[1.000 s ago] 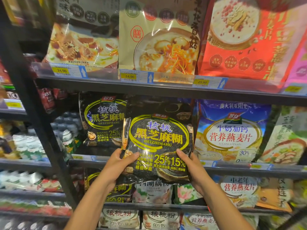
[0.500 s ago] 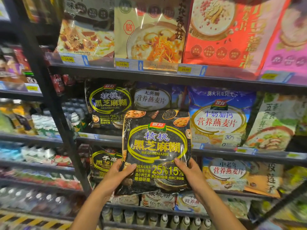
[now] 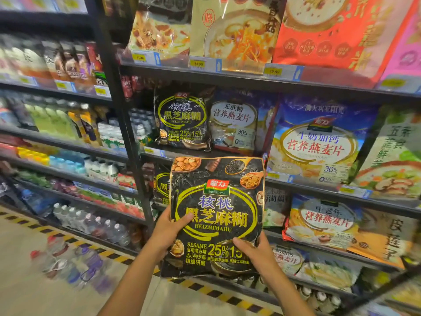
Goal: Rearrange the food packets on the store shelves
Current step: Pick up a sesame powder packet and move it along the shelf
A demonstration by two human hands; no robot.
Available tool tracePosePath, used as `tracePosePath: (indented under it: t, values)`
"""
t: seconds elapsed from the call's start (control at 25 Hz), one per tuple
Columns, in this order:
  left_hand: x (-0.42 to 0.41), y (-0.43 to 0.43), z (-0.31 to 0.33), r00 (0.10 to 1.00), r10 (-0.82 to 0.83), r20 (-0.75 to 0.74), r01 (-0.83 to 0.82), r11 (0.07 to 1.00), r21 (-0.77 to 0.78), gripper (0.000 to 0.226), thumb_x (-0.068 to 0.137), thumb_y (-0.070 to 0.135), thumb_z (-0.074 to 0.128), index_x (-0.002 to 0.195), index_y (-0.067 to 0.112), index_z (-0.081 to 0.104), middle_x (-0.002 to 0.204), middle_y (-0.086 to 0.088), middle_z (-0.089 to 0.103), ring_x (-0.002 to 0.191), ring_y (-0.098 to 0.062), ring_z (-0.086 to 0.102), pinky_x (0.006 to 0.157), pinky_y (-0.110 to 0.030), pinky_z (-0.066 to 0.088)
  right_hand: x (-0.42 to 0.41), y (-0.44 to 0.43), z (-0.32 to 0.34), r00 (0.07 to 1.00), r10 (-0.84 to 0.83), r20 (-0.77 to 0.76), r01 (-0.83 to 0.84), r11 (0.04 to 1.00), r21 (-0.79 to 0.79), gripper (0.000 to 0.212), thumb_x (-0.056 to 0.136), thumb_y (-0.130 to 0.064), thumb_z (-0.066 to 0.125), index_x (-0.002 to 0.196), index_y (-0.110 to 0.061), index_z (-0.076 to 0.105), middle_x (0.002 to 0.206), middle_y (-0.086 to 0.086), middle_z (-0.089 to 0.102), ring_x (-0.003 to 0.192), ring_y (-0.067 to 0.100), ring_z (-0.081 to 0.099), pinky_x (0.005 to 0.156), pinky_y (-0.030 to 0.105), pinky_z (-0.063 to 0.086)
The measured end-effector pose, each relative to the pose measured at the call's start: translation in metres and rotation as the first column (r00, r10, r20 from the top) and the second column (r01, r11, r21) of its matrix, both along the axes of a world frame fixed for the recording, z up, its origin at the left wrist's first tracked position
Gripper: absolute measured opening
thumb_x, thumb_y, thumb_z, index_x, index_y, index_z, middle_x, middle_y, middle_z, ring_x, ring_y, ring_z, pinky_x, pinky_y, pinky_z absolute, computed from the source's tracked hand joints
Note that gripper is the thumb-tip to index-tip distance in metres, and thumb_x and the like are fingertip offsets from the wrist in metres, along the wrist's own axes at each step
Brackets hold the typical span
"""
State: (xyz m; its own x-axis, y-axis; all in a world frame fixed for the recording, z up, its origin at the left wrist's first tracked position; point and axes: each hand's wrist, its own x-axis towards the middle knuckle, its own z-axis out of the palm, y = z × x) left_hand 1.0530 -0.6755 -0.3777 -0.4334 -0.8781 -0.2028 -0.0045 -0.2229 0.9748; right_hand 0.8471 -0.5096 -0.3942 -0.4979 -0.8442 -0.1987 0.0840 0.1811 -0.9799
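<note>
**A:** The black sesame packet (image 3: 218, 215) is up in both hands, upright, front face to us. It hangs in front of the shelves, below and a touch right of its twin packet (image 3: 182, 119), which stands on a shelf.

**B:** Look at the grip. The left hand (image 3: 168, 231) clamps the left edge, thumb laid across the print and fingers tucked behind.

**A:** And the right hand (image 3: 257, 252) takes the lower right corner, thumb on the front and fingers wrapped round the side. Both forearms rise from the bottom of the view, angling in toward each other.

**B:** Out from the twin now. A pale oat packet (image 3: 234, 124) sits just beside it on the right, with a big blue oat packet (image 3: 319, 142) further right.

**A:** Left of the twin is the black upright post (image 3: 127, 124), and beyond that, blurred rows of bottles (image 3: 54, 117).
</note>
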Motion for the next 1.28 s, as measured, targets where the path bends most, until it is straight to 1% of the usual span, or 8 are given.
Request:
tracePosePath:
  t: [0.12, 0.28, 0.4, 0.52, 0.68, 0.88, 1.16, 1.28]
  values:
    - [0.013, 0.008, -0.009, 1.000, 0.015, 0.013, -0.015, 1.000, -0.004, 0.035, 0.090, 0.017, 0.079, 0.122, 0.024, 0.066, 0.108, -0.004, 0.081, 0.095, -0.023, 0.079, 0.078, -0.037, 0.064, 0.010, 0.006, -0.009, 1.000, 0.000, -0.007, 0.001, 0.999, 0.049, 0.052, 0.076, -0.029, 0.091, 0.114, -0.037, 0.057, 0.120, -0.012, 0.069, 0.103, 0.001, 0.064, 0.078, 0.015, 0.052]
    - [0.021, 0.002, -0.009, 1.000, 0.023, 0.019, -0.023, 1.000, -0.018, 0.030, 0.091, 0.014, 0.077, 0.118, 0.023, 0.066, 0.102, -0.001, 0.082, 0.089, -0.019, 0.080, 0.066, -0.026, 0.063, 0.022, 0.000, -0.016, 0.999, -0.009, -0.053, 0.011, 0.999, 0.045, 0.097, 0.046, -0.074, 0.092, 0.129, -0.041, 0.053, 0.135, -0.005, 0.066, 0.124, 0.019, 0.063, 0.110, 0.048, 0.050]
    - [0.025, -0.014, -0.007, 0.999, 0.032, 0.011, -0.032, 0.999, -0.023, 0.032, 0.091, 0.016, 0.077, 0.120, 0.023, 0.066, 0.106, -0.002, 0.081, 0.093, -0.020, 0.079, 0.076, -0.034, 0.065, 0.024, -0.017, -0.007, 0.998, 0.011, -0.055, -0.008, 0.998, 0.060, 0.088, 0.053, -0.066, 0.093, 0.127, -0.043, 0.052, 0.135, -0.007, 0.065, 0.126, 0.020, 0.061, 0.112, 0.050, 0.047]
    - [0.028, -0.041, -0.005, 0.999, 0.033, 0.010, -0.033, 0.999, -0.027, 0.037, 0.090, 0.021, 0.079, 0.124, 0.024, 0.065, 0.111, -0.002, 0.081, 0.100, -0.023, 0.078, 0.090, -0.045, 0.062, 0.024, -0.044, -0.002, 0.997, 0.024, -0.069, -0.020, 0.998, 0.057, 0.104, 0.052, -0.071, 0.092, 0.140, -0.038, 0.047, 0.141, -0.010, 0.061, 0.132, 0.020, 0.055, 0.116, 0.049, 0.043]
    - [0.032, -0.097, 0.003, 1.000, 0.010, -0.005, -0.011, 0.999, -0.050, 0.040, 0.089, 0.026, 0.080, 0.125, 0.028, 0.065, 0.112, 0.003, 0.080, 0.105, -0.020, 0.076, 0.095, -0.043, 0.059, 0.029, -0.092, 0.013, 0.998, 0.026, -0.063, -0.024, 0.999, 0.031, 0.074, 0.074, -0.047, 0.089, 0.133, -0.040, 0.045, 0.125, -0.021, 0.062, 0.120, 0.013, 0.057, 0.104, 0.035, 0.043]
    - [0.038, -0.173, 0.019, 1.000, -0.007, 0.000, 0.007, 0.995, -0.100, 0.038, 0.088, 0.028, 0.081, 0.123, 0.029, 0.066, 0.110, 0.005, 0.081, 0.102, -0.018, 0.077, 0.095, -0.045, 0.059, 0.041, -0.163, 0.023, 0.989, -0.034, -0.147, 0.037, 0.999, 0.014, 0.110, 0.051, -0.079, 0.087, 0.144, -0.034, 0.049, 0.145, -0.007, 0.061, 0.138, 0.021, 0.053, 0.117, 0.052, 0.042]
    - [0.029, -0.271, 0.064, 0.997, -0.055, -0.061, 0.041, 0.976, -0.214, 0.031, 0.091, 0.022, 0.077, 0.120, 0.025, 0.066, 0.110, 0.001, 0.080, 0.095, -0.013, 0.078, 0.074, -0.025, 0.061, 0.041, -0.253, 0.063, 0.985, -0.133, -0.113, 0.118, 0.985, -0.128, 0.049, 0.079, -0.028, 0.088, 0.119, -0.036, 0.059, 0.118, -0.018, 0.072, 0.095, -0.007, 0.071, 0.081, 0.015, 0.053]
    - [0.014, -0.306, 0.086, 0.994, -0.087, -0.071, 0.067, 0.966, -0.249, 0.033, 0.092, 0.028, 0.077, 0.123, 0.028, 0.064, 0.113, 0.005, 0.079, 0.100, -0.014, 0.077, 0.077, -0.025, 0.061, 0.034, -0.288, 0.086, 0.975, -0.174, -0.139, 0.154, 0.978, -0.139, 0.065, 0.077, -0.042, 0.088, 0.133, -0.035, 0.054, 0.126, -0.015, 0.068, 0.111, 0.006, 0.066, 0.096, 0.033, 0.050]
